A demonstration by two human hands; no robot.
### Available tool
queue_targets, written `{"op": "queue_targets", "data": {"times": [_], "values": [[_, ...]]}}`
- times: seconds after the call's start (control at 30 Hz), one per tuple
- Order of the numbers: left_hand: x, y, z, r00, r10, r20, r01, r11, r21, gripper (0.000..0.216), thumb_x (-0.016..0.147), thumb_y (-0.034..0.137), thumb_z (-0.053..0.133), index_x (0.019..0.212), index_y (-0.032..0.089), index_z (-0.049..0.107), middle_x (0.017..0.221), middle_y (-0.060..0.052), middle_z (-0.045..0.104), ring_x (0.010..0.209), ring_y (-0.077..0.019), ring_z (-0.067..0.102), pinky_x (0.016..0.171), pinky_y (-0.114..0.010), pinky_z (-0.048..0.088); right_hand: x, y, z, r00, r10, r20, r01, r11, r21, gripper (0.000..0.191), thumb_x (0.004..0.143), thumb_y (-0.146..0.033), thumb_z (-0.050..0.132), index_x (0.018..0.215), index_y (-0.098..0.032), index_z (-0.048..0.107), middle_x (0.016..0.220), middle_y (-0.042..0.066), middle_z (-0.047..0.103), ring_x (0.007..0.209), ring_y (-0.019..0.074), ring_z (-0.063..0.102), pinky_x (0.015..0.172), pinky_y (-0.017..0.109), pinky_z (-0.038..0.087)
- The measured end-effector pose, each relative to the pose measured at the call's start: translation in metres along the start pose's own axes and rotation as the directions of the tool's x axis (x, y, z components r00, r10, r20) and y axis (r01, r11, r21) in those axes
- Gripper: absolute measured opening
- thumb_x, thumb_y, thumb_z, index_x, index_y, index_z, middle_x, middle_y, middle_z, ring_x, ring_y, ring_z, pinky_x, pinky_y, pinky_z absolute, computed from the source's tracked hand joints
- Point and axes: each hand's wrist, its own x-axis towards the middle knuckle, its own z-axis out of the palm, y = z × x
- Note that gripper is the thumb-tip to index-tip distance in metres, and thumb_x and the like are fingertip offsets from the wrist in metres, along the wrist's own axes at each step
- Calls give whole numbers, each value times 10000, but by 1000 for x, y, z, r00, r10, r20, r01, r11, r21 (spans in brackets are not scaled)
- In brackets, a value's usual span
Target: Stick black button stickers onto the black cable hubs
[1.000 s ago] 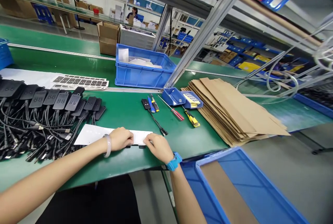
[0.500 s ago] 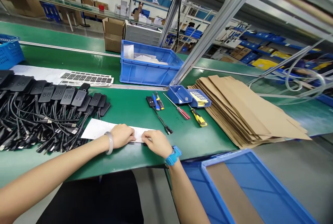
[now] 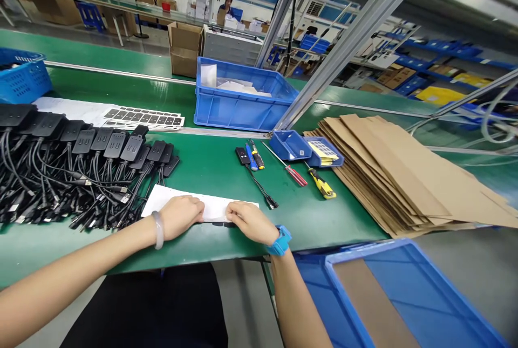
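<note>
A white paper sheet [image 3: 210, 206] lies near the front edge of the green bench [image 3: 210, 170]. My left hand [image 3: 181, 216] rests on its left part with fingers curled down, a pale bangle on the wrist. My right hand [image 3: 251, 221], with a blue watch at the wrist, presses the sheet's right end, fingers bent and pinched at its lower edge. A small dark piece [image 3: 220, 224] peeks out under the sheet between the two hands. What the fingers grip is hidden.
A pile of black adapters with cables [image 3: 76, 170] fills the left. Label sheets [image 3: 141, 117] lie behind. A blue crate [image 3: 243, 100], screwdrivers [image 3: 289, 167], small blue bins [image 3: 307, 148], a flat cardboard stack [image 3: 404, 170] and a blue tray [image 3: 404, 294] stand right.
Both hands stay on the white sheet and have drawn slightly closer together. The view has tilted and shifted, so everything sits a little further right.
</note>
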Motion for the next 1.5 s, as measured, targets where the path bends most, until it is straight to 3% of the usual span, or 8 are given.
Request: {"op": "queue_targets", "data": {"times": [0.13,0.3,0.47,0.73,1.0,1.13,1.27,1.5], "values": [[10,5,7,999,-31,19,31,999,13,202,978,232,429,975,114,592,910,-145,686,796,-301,655,661,-339,422,9,-20,6,996,-82,-16,82,996,-17,122,918,-183,552,821,-190,626,761,18,616,749,160,554,702,262,380],[11,3,-16,997,-18,72,22,998,-65,174,965,229,468,931,157,622,908,-88,703,812,-246,664,652,-285,411,24,-13,26,994,-94,-47,91,995,-49,122,920,-175,552,862,-191,658,842,30,666,809,168,583,726,261,374],[-14,-14,-31,991,53,123,-36,989,-143,145,876,279,647,767,185,631,808,-10,686,753,-173,638,626,-234,388,25,-1,14,988,-110,105,108,994,24,116,893,-177,581,804,-200,652,737,-19,642,647,122,518,616,236,304],[-17,-8,0,1000,-16,-23,20,982,186,214,983,182,395,927,122,592,917,-122,631,817,-261,600,710,-344,432,22,4,4,979,-125,163,120,992,37,156,927,-195,503,857,-209,642,832,-2,657,727,138,542,663,233,324],[-48,-7,-23,983,182,10,-182,982,47,183,963,293,524,832,175,576,879,-47,621,807,-202,573,759,-307,408,3,21,-10,940,-234,247,183,959,215,215,964,-267,462,863,-201,639,788,-7,620,709,131,521,683,228,359],[-60,8,-2,994,83,64,-87,994,69,184,972,147,427,836,166,549,847,-51,643,693,-190,575,633,-303,371,0,20,-16,906,-291,307,206,937,281,247,969,-306,467,850,-191,651,809,11,643,721,134,548,696,231,375],[-59,20,11,985,-35,167,39,999,-17,190,981,195,432,828,181,544,795,-31,655,671,-204,612,569,-296,329,0,13,-18,878,-282,387,174,941,291,219,933,-287,522,792,-187,656,786,15,665,717,140,583,682,226,381],[-56,7,-2,975,-62,212,105,974,-202,167,975,202,422,884,173,559,815,-40,645,718,-201,615,643,-281,380,-4,10,-15,917,-190,351,150,979,138,172,913,-226,508,779,-200,612,730,-10,613,656,133,511,634,233,334]]}}
